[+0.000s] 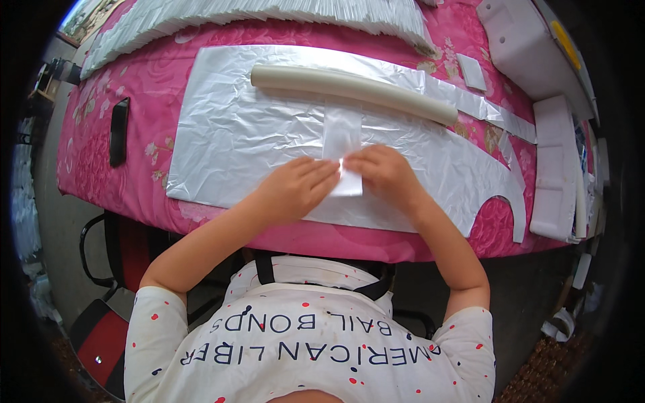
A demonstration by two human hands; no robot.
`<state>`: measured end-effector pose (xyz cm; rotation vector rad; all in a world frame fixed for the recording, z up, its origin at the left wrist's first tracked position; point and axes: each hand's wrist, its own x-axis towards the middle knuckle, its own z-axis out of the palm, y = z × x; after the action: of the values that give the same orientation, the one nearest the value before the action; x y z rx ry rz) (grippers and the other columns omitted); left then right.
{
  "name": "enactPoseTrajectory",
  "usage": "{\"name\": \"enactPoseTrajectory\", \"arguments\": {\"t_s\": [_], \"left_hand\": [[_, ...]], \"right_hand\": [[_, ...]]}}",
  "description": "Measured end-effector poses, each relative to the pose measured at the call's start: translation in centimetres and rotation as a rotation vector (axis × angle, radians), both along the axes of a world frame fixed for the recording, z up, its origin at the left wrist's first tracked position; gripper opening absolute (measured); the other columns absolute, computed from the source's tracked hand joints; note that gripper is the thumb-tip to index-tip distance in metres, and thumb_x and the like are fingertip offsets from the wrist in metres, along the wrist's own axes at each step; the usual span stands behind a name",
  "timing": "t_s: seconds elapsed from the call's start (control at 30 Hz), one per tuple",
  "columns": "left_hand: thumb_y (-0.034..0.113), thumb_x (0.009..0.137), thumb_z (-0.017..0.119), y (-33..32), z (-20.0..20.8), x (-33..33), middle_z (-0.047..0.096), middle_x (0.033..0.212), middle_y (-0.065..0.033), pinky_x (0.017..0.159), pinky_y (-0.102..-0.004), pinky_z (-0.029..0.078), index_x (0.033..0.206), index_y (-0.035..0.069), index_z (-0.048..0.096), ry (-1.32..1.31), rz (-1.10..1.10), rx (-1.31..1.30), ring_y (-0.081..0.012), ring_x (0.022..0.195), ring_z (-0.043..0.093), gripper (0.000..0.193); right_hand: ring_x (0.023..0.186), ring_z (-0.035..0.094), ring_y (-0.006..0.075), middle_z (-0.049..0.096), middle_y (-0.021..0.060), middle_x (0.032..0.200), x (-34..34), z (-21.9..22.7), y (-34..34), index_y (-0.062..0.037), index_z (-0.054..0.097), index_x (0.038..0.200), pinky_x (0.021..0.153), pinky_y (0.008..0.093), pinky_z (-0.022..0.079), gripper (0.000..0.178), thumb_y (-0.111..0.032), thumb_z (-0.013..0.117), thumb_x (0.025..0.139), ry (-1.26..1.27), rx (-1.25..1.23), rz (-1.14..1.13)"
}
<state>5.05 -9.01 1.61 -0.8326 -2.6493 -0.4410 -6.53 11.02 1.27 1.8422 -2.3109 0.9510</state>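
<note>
A shiny white plastic apron (235,151) lies spread on the table, its curved cut-out and narrow straps at the right. A narrow folded strip of white plastic film (343,134) runs down its middle from under a pale tube (353,86). Near the strip's lower end, my left hand (299,188) is closed on its left side, fingers pressed together. My right hand (386,174) pinches the strip from the right, slightly blurred. Both sets of fingertips almost meet over the film. Palms and thumbs are mostly hidden.
A pink flowered cloth (87,154) covers the table. At the left lies a black phone (119,132). A long stack of folded white plastic (269,15) lines the far side. White foam boxes (552,168) stand at the right, near a small white block (471,72). Red-and-black chairs (101,339) stand lower left.
</note>
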Motion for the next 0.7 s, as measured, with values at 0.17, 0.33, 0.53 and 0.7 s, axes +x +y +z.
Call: {"name": "enactPoseTrajectory", "arguments": {"t_s": [0.17, 0.33, 0.53, 0.7], "left_hand": [[0.006, 0.065, 0.060, 0.5, 0.0, 2.9, 0.059, 0.113, -0.0086, 0.094, -0.0389, 0.039, 0.111, 0.003, 0.056, -0.136, -0.031, 0.071, -0.0198, 0.105, 0.056, 0.046], [0.005, 0.066, 0.061, 0.8, -0.2, 2.7, 0.064, 0.102, -0.0095, 0.086, -0.0373, 0.044, 0.108, 0.003, 0.058, -0.225, 0.055, 0.268, -0.0225, 0.095, 0.060, 0.042], [0.011, 0.077, 0.062, 1.2, 0.9, 0.5, 0.064, 0.073, -0.0126, 0.067, -0.0335, 0.048, 0.114, -0.004, 0.051, -0.660, 0.450, 0.595, -0.0259, 0.071, 0.063, 0.041], [0.016, 0.077, 0.065, 1.2, 1.3, -1.3, 0.062, 0.071, -0.0131, 0.059, -0.0328, 0.048, 0.127, -0.009, 0.035, -0.725, 0.589, 0.672, -0.0259, 0.061, 0.061, 0.063]], "right_hand": [[0.082, 0.061, 0.0223, 0.064, 0.0048, 0.090, 4.3, 0.6, 1.0, -0.0083, 0.065, 0.091, 0.069, 0.0328, 0.049, 0.028, -0.001, 0.063, 0.064, -0.084, -0.012, 0.017], [0.081, 0.061, 0.0237, 0.065, 0.0056, 0.090, 4.3, 0.5, 1.0, -0.0078, 0.065, 0.092, 0.069, 0.0312, 0.049, 0.028, -0.001, 0.064, 0.066, -0.241, -0.002, -0.108], [0.054, 0.057, 0.0205, 0.060, 0.0094, 0.061, 2.0, 2.8, -1.4, 0.0010, 0.065, 0.079, 0.055, 0.0303, 0.044, 0.018, -0.016, 0.060, 0.080, -0.895, 0.303, -0.485], [0.050, 0.055, 0.0128, 0.060, 0.0062, 0.055, -0.3, 2.9, -2.5, 0.0004, 0.065, 0.070, 0.051, 0.0288, 0.043, 0.027, -0.023, 0.060, 0.081, -1.069, 0.495, -0.483]]}}
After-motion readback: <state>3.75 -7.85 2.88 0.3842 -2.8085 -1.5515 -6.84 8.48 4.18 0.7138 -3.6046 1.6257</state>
